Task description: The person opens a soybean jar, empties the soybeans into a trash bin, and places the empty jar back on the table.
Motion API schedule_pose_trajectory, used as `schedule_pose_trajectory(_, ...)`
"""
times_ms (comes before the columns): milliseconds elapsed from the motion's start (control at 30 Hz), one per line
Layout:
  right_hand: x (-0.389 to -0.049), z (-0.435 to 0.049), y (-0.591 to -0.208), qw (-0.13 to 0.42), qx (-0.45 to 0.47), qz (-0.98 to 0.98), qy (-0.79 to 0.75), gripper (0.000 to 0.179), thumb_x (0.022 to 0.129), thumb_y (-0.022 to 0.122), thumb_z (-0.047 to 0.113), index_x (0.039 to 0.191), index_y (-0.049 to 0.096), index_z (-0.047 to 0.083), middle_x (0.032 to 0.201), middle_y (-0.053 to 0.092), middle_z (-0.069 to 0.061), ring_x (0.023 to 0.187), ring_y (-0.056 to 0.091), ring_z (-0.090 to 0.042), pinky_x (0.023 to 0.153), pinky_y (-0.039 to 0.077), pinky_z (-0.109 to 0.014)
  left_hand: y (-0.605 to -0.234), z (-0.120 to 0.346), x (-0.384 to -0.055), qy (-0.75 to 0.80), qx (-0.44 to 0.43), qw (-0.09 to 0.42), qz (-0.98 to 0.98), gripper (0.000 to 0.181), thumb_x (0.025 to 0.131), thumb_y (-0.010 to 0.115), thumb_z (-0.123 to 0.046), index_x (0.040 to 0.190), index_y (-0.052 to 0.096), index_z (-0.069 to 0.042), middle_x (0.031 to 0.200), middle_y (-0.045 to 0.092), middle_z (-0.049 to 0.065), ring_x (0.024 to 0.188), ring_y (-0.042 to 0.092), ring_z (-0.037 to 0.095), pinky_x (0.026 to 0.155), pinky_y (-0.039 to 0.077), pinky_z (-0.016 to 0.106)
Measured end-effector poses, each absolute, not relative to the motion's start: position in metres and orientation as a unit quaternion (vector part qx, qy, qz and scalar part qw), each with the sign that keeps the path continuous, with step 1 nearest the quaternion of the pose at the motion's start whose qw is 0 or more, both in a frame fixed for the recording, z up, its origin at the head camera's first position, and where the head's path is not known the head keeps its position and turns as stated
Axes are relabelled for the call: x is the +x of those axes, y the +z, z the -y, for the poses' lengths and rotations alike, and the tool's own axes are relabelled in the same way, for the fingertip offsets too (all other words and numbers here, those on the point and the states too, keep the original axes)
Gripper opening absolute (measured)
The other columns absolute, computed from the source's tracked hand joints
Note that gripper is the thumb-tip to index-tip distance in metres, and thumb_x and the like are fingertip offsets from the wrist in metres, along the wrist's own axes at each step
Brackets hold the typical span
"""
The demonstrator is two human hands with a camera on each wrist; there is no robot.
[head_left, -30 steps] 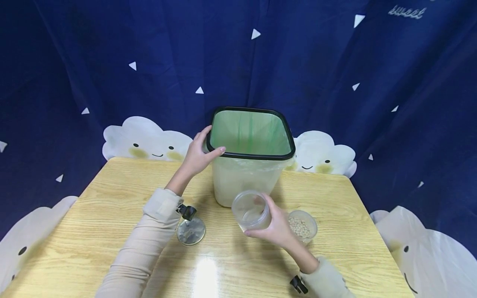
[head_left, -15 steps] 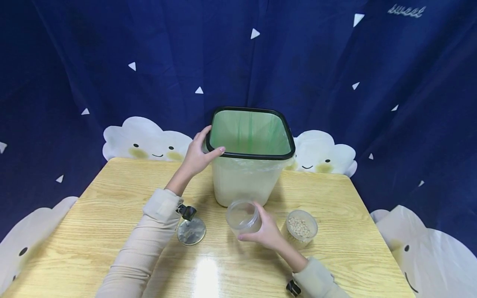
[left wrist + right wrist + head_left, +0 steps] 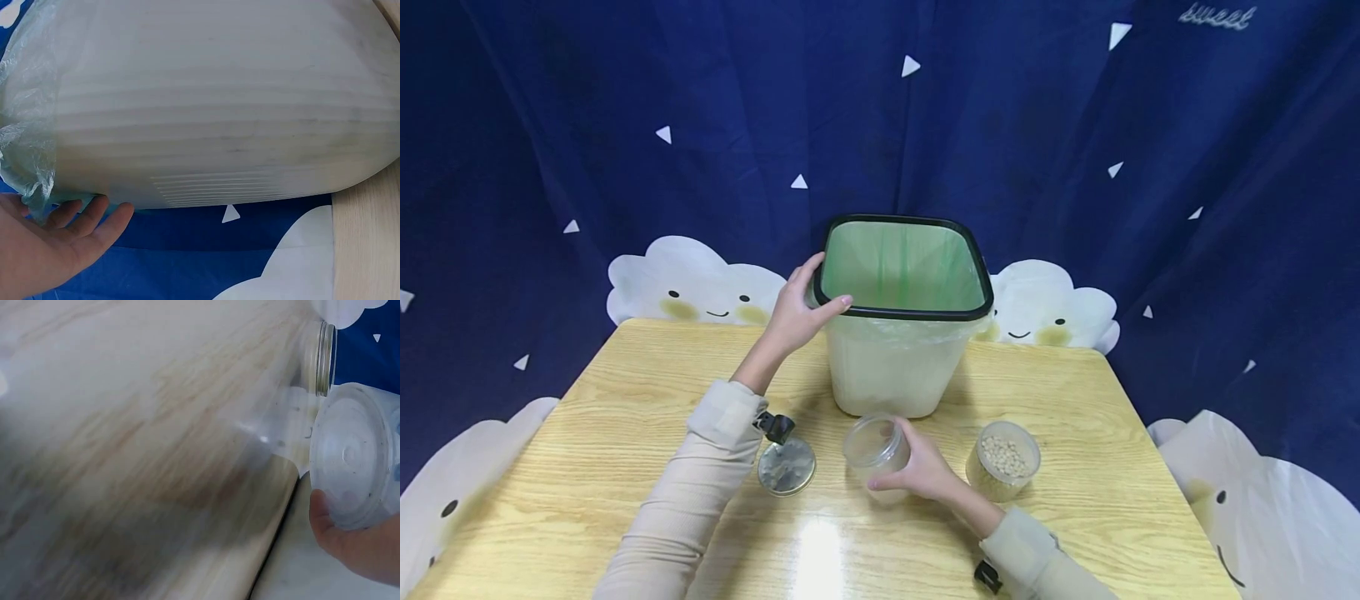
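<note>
My left hand (image 3: 797,312) grips the near left corner of a trash bin (image 3: 887,367), its thumb over the black rim and its fingers along the outside. A thin plastic bag with a greenish inside lines the bin. In the left wrist view, the left hand's fingers (image 3: 103,228) lie against the bin's wall by the loose liner edge. My right hand (image 3: 917,467) holds a clear plastic jar (image 3: 874,446) without a lid, thumb and fingers around its side. In the right wrist view, the jar's round base (image 3: 344,453) faces the camera.
An uncovered clear jar (image 3: 1003,458) of small pale beans or beads stands right of my right hand. A round silvery lid (image 3: 786,468) with a gold-toned edge lies beside my left wrist on the wooden table (image 3: 647,400). Behind hangs a dark blue curtain (image 3: 737,125).
My right hand has brought the clear jar left and toward me, away from the bin's front and from the filled jar. The left hand has stayed on the bin's rim.
</note>
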State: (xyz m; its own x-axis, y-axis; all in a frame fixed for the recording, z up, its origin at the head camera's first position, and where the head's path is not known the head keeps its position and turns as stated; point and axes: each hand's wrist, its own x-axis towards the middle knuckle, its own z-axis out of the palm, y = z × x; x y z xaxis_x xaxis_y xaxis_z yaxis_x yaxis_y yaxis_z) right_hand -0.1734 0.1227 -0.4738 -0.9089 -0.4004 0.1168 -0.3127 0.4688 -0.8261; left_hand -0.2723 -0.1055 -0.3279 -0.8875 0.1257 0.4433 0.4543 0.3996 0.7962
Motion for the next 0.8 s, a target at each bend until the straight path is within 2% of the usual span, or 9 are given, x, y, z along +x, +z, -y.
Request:
schedule_pose_trajectory(367, -0.174, -0.119, -0.483, 0.072, -0.198, -0.865, -0.455, 0.101, 0.054, 0.085, 0.037, 0.135, 0.035, 0.003, 0.125, 0.049, -0.018, 0.113, 0.046, -0.036, 0.094, 0.033, -0.054, -0.327, 0.106, -0.272, -0.519, -0.176, 0.157, 0.821, 0.075, 0.079, 0.066, -0.029, 0.141, 0.031, -0.005, 0.142, 0.031, 0.017, 0.131, 0.027, 0.029, 0.105, 0.023, 0.043)
schedule_pose_trajectory(800, -0.168, -0.133, -0.489, 0.090, -0.213, -0.840, -0.490, 0.099, 0.053, 0.087, 0.027, 0.136, 0.036, 0.014, 0.126, 0.049, -0.014, 0.115, 0.046, -0.033, 0.096, 0.032, -0.053, -0.329, 0.106, -0.273, -0.519, -0.176, 0.147, 0.823, 0.076, 0.079, 0.065, -0.031, 0.142, 0.029, -0.006, 0.143, 0.029, 0.016, 0.132, 0.025, 0.027, 0.105, 0.023, 0.043)
